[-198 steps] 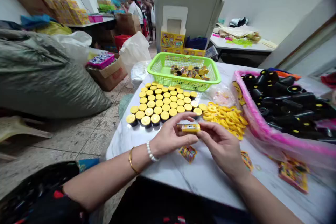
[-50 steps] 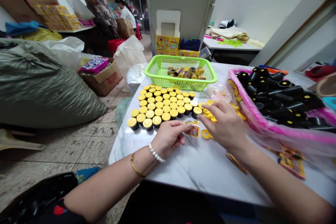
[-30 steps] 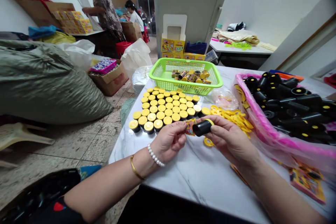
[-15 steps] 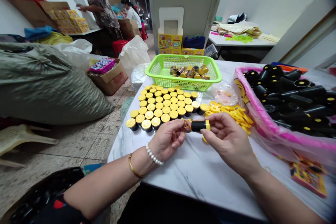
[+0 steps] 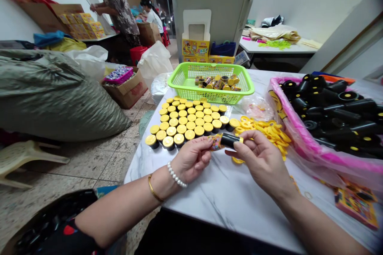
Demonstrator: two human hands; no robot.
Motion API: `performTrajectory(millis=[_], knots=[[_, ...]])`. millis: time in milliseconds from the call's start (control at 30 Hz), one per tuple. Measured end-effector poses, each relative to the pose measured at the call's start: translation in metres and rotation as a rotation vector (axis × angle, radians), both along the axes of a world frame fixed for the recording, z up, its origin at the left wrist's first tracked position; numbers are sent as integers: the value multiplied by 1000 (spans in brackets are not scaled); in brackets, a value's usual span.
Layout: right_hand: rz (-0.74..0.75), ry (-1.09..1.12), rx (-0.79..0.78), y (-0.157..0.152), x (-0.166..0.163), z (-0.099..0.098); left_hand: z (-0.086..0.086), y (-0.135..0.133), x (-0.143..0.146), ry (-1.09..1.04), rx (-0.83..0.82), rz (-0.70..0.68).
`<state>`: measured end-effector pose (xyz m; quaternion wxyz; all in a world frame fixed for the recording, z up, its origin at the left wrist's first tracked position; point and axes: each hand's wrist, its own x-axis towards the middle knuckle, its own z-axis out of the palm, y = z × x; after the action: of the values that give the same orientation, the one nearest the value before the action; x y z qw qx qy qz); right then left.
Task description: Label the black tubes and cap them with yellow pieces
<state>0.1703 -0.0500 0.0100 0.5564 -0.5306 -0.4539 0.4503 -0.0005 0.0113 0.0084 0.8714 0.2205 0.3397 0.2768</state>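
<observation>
With your left hand [image 5: 194,158] pinching the label [image 5: 216,142] and right hand [image 5: 261,160] gripping the black tube [image 5: 229,140], line the edge up square.

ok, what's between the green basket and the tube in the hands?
Head view: rows of upright yellow-capped tubes stand between the green basket and the held tube.

the right hand [image 5: 263,161] has picked up a black tube [image 5: 231,140] and brought it against the left hand [image 5: 193,159]'s sticker [image 5: 216,142].
</observation>
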Motion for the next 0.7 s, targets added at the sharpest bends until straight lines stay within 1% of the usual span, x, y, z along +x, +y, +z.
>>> performTrajectory(millis=[167,367,533,600,700], knots=[[-1,-108,16,-1,2,2,2,0,0,-12,-24,64],[104,-252,93,-4,6,4,-1,0,0,-15,-17,36],[99,-503,273,-9,14,-1,0,0,-1,-4,-6,31],[127,-529,310,-9,18,-2,2,0,-2,4,-10,20],[194,-516,299,-7,21,2,1,-1,-2,-2,5,42]])
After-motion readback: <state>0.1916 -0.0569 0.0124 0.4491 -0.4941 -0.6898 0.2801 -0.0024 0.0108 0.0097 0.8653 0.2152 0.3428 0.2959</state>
